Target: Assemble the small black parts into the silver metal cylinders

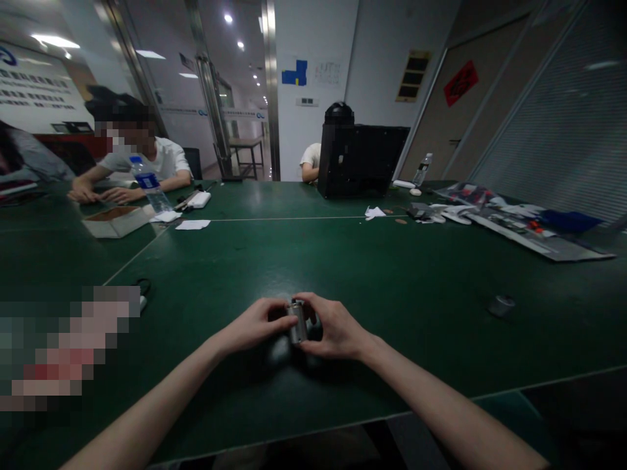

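Both hands meet over the near part of the green table (220,408). Between them is a small silver metal cylinder (297,329), held nearly upright with a slight tilt; it resembles a small motor, but its exact kind is unclear. My left hand (259,324) closes on its left side, thumb laid across the metal. From the right, my right hand (336,328) grips it, fingertips at the top and thumb near the lower end. Fingers cover part of the top. Off to the right a second metal cylinder (502,305) lies on the tabletop, untouched.
Two people sit across the table, one behind a black box (362,160). At left stand an open carton (115,222) and a water bottle (148,186). A board with assorted parts (533,232) lies at far right. Another bottle (422,170) stands behind. A blurred patch hides the left foreground.
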The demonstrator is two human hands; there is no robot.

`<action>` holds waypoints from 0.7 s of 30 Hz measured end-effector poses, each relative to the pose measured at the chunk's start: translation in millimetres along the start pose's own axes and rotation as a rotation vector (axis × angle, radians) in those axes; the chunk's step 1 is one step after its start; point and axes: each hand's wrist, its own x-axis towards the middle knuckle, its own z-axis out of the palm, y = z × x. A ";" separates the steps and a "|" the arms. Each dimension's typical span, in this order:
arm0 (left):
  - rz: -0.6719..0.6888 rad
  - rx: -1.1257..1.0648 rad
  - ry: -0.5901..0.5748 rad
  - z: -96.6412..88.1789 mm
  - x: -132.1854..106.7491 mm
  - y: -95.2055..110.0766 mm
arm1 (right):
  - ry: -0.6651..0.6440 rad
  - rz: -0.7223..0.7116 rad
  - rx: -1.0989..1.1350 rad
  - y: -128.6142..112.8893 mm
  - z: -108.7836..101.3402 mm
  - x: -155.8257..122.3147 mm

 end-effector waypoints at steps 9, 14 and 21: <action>-0.025 -0.172 -0.044 -1.6 -6.7 5.1 | 0.007 -0.030 -0.021 0.8 0.3 -0.6; -0.027 -0.214 -0.050 3.0 -5.4 2.5 | 0.010 -0.033 -0.031 -0.9 -0.2 0.4; -0.055 -0.240 -0.050 6.8 -2.0 0.8 | 0.019 -0.034 -0.035 -1.3 1.1 1.1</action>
